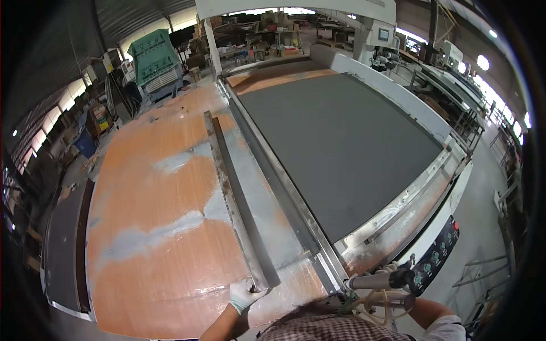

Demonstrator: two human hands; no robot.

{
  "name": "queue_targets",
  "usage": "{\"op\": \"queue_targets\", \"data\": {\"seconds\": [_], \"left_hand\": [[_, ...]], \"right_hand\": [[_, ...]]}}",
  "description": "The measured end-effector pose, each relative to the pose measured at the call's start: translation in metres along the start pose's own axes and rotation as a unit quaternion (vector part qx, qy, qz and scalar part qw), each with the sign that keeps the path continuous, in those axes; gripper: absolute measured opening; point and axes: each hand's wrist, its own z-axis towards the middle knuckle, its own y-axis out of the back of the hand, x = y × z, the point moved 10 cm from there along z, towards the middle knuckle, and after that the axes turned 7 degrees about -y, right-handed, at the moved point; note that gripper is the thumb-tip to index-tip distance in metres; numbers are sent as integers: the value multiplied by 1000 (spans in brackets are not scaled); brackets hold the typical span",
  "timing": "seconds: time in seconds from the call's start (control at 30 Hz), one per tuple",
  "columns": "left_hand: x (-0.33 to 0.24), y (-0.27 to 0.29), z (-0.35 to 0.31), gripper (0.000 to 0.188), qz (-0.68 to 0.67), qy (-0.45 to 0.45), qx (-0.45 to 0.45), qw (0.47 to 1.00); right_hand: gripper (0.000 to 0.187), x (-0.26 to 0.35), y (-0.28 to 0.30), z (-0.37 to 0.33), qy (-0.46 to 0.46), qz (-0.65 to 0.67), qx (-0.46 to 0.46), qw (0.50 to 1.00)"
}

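My left hand [244, 295], in a white glove, grips the near end of a long metal bar [230, 196]. The bar lies lengthwise across an orange-brown wood-grain board surface [153, 199] marked with grey, worn streaks. From the lower right comes my right forearm [427, 311]. It passes behind a metal cylinder [392, 301] with hoses, which hides my right hand. To the right of the bar, a large dark grey sheet [341, 148] lies flat inside the metal frame [278, 170] of the machine.
A black control panel [437, 256] with green buttons and a red one runs along the machine's right front edge. A white gantry [296, 7] spans the far end. A green-covered unit [153, 57] stands at the far left, and a dark panel [63, 250] at the near left.
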Motion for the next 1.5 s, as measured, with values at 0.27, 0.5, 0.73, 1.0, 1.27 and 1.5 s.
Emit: {"op": "queue_targets", "data": {"seconds": [0.27, 0.5, 0.73, 1.0, 1.27, 1.5], "left_hand": [[-14, 14, -3, 41, 68, 54, -52, 995], [-89, 15, -66, 22, 88, 56, -171, 980], [-86, 27, -107, 16, 122, 157, -374, 906], [-86, 22, -111, 15, 195, 196, -350, 895], [-96, 18, -126, 17, 199, 234, -355, 883], [-104, 11, -133, 17, 188, 228, -366, 882]], "right_hand": [[10, -1, -21, -12, 48, 18, -14, 999], [22, 6, -19, -19, 72, 18, 67, 995], [51, 47, -10, -33, 220, 80, 88, 968], [22, 3, -62, -38, 230, 149, 6, 962], [28, 25, -27, -43, 162, 113, 118, 973], [16, 25, -3, -58, 265, 154, -89, 948]]}}
